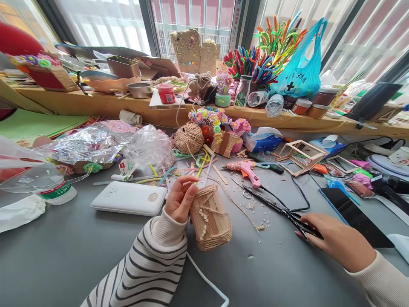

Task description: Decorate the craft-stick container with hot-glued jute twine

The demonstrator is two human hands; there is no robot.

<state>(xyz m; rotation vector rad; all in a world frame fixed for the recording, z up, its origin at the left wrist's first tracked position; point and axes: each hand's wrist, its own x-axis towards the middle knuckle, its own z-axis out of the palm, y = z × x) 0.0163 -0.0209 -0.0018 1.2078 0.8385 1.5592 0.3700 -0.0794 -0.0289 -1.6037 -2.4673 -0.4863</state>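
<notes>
My left hand point(181, 197) grips the rim of a small craft-stick cup point(212, 221), tilted above the table. Jute twine is wound round its rim and base, and more twine crosses its side beside a row of small pale beads or knots. On the right, my right hand point(332, 234) is closed about the handles of black scissors point(281, 208), whose blades point away to the left, low over the table. A loose length of twine point(239, 207) runs between the cup and the scissors. A pink glue gun point(244, 169) lies just beyond the scissors' blades.
Left of the cup lies a white power bank point(128, 198); a dark phone point(354, 215) is by my right hand. A twine ball point(188, 137), a wooden stick frame point(300, 157) and plastic-wrapped items point(86, 143) stand farther back, below a crowded wooden ledge point(105, 104).
</notes>
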